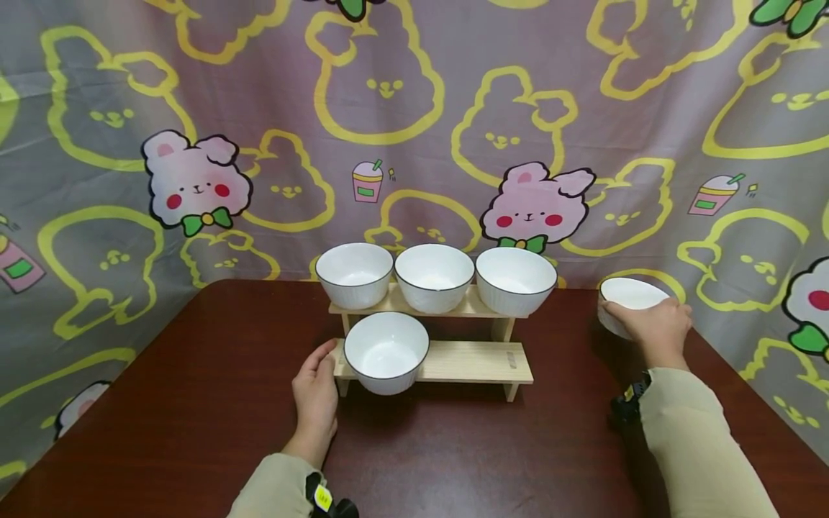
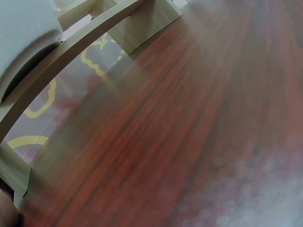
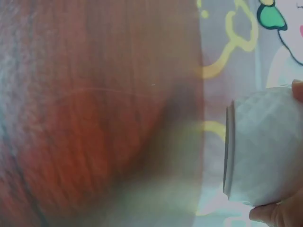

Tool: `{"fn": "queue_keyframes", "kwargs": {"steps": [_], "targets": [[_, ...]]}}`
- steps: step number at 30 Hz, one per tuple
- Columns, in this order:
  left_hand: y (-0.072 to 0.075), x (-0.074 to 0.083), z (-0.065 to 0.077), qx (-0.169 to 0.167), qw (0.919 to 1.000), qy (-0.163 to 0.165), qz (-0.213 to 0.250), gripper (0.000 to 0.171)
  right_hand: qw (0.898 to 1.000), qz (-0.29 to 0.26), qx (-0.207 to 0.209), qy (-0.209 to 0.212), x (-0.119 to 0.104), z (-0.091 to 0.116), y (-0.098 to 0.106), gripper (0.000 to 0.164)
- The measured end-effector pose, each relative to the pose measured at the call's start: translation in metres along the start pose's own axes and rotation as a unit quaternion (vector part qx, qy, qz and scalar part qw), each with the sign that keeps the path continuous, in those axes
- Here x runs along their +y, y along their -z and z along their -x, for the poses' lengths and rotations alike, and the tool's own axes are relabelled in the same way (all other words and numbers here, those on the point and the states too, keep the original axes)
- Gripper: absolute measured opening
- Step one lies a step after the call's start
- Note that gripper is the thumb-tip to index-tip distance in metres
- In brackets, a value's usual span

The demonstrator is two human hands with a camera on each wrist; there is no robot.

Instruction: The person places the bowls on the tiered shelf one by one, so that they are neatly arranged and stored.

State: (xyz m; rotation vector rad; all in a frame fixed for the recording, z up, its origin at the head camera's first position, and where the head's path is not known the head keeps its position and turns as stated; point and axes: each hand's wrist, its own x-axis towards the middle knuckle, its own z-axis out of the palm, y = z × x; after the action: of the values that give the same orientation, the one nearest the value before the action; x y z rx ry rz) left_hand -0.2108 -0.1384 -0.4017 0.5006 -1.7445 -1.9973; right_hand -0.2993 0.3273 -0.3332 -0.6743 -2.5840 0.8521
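My right hand (image 1: pixel 662 331) grips a white bowl (image 1: pixel 635 293) with a dark rim, off to the right of the rack. In the right wrist view a textured outer wall shows on this bowl (image 3: pixel 265 146), with fingertips at two sides of it. My left hand (image 1: pixel 315 392) holds the left end of a two-tier wooden rack (image 1: pixel 476 362), its fingers bent at the lower board's edge. On that board's left part sits another white bowl (image 1: pixel 387 354). The upper tier bears a left bowl (image 1: pixel 355 276), a middle bowl (image 1: pixel 434 278) and a right bowl (image 1: pixel 516 280), side by side.
The rack stands on a dark red-brown wooden table (image 1: pixel 453 453). Behind the table and along its sides hangs a cartoon-print curtain (image 1: pixel 414 165). The lower board's right part is bare wood with a small mark (image 1: pixel 512 360).
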Motion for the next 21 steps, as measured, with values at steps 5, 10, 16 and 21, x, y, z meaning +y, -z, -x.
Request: {"fn": "queue_keyframes", "kwargs": {"steps": [5, 10, 16, 21], "targets": [[0.0, 0.0, 0.001, 0.003, 1.0, -0.003, -0.002, 0.032, 0.999, 0.028, -0.007, 0.03, -0.009, 0.001, 0.009, 0.109], [-0.001, 0.0, 0.001, 0.002, 1.0, -0.003, -0.006, 0.033, 0.997, 0.047, 0.004, 0.068, -0.015, 0.005, 0.018, 0.105], [0.0, 0.0, 0.001, 0.003, 0.9999, -0.006, -0.011, 0.033, 0.993, 0.054, 0.005, 0.103, -0.026, 0.011, 0.029, 0.104], [0.001, 0.001, 0.001, 0.003, 0.9999, -0.009, -0.009, 0.032, 0.989, 0.052, 0.013, 0.134, -0.037, 0.019, 0.038, 0.099]]}}
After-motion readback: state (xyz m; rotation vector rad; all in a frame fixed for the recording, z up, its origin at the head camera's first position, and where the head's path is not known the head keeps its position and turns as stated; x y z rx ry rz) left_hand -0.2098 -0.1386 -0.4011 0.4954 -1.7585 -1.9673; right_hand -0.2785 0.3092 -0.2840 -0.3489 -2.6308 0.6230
